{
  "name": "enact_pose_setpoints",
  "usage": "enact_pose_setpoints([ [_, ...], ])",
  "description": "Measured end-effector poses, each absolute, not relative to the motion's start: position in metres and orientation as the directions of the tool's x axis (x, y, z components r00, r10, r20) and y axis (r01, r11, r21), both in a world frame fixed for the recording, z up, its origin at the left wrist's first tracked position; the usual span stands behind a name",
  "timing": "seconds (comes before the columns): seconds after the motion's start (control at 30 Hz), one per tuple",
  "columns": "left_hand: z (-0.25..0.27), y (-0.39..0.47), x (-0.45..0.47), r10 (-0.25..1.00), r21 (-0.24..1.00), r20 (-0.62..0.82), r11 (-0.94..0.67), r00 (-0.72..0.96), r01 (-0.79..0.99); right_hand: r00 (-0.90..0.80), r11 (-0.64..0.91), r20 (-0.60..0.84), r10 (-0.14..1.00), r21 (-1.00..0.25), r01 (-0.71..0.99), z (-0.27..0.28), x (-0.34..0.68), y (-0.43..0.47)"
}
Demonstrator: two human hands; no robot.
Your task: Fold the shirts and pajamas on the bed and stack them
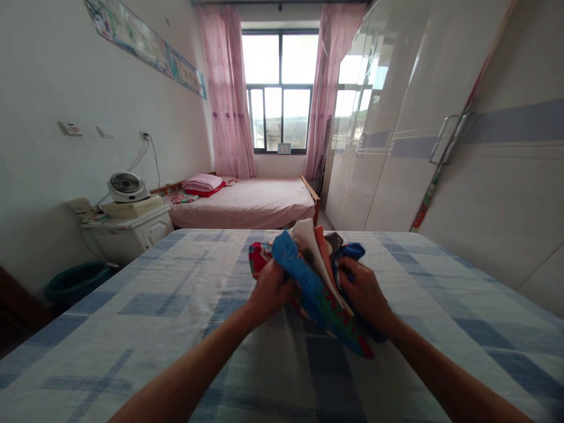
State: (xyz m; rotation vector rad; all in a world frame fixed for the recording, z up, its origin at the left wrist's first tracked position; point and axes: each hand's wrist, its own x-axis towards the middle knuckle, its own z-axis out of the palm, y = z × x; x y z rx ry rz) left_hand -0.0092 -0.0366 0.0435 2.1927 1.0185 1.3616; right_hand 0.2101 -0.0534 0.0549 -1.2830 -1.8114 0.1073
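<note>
A bundle of coloured cloth pieces (315, 273) is held up just over the bed with the blue-and-white checked sheet (176, 352). My left hand (271, 291) is closed on its left side, gripping a bright blue cloth (286, 254) with green and red print at its lower end. My right hand (365, 288) pinches a dark blue cloth (353, 251) on the right side. Between the hands stand white (306, 235), orange (324, 244) and dark brown (335, 241) layers. A red patterned piece (256, 259) pokes out at the left. Which garments these are, I cannot tell.
Beyond the sheet's far edge stands a second bed (264, 197) with folded pink bedding (202, 183). A small fan (127, 187) sits on a white cabinet (154, 229) at the left, near a green bin (77, 285). Glossy wardrobes (405, 147) line the right side.
</note>
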Motion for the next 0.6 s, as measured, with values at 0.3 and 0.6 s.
enact_pose_setpoints([
  [0.3, 0.118, -0.019, -0.111, 0.745, 0.531, 0.667, -0.462, -0.014, 0.711, 0.417, 0.186, 0.660, 0.625, -0.645, 0.742, 0.103, 0.283, -0.035],
  [0.6, 0.115, -0.035, -0.153, 0.602, 0.230, 0.797, -0.384, 0.053, 0.894, 0.302, 0.121, 0.710, 0.636, -0.478, 0.870, 0.112, 0.298, -0.045],
])
